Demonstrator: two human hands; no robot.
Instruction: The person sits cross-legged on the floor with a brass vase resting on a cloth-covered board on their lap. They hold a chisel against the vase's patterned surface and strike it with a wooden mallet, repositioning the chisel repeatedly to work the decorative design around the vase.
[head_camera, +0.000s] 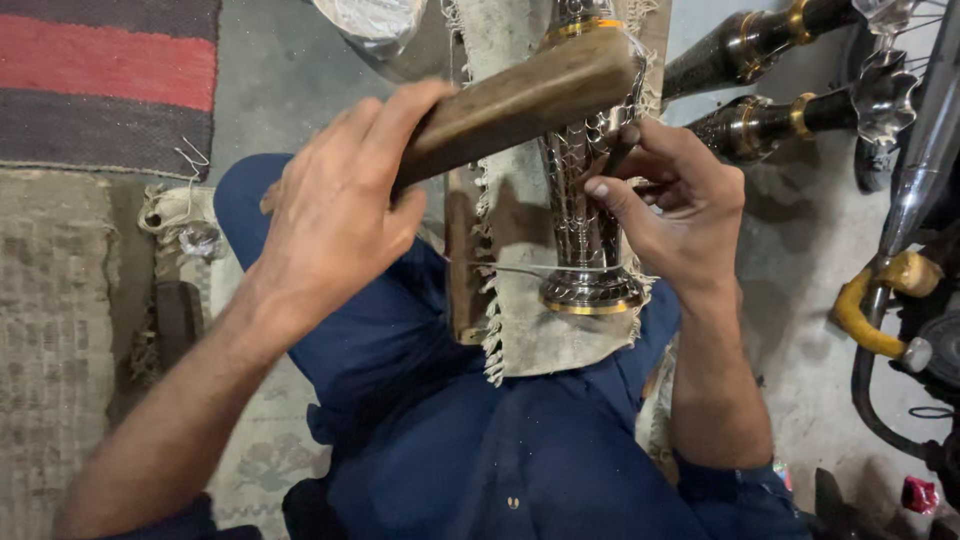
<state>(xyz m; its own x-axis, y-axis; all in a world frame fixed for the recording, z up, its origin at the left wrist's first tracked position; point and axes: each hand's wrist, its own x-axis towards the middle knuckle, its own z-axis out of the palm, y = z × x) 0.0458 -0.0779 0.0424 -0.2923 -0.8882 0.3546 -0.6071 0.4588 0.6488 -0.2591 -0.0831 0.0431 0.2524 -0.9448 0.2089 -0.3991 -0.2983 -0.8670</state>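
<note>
My left hand (335, 205) grips a brown wooden block (520, 100) like a mallet, raised over the work. My right hand (675, 205) pinches a thin dark metal tool (618, 152) whose tip rests against an engraved silver metal vase (585, 225) with gold bands. The vase lies lengthwise on a fringed pale cloth (525, 330) spread over my lap. I sit in dark blue clothes (480, 440). The wooden block hides the upper part of the vase.
Two similar dark engraved vases (765, 120) with gold rings lie on the grey floor at upper right, near a shiny scalloped metal piece (885, 90). A striped red rug (105, 70) and woven mats (50, 340) lie to the left. A yellow-wrapped pipe (865, 315) and dark machine parts stand at right.
</note>
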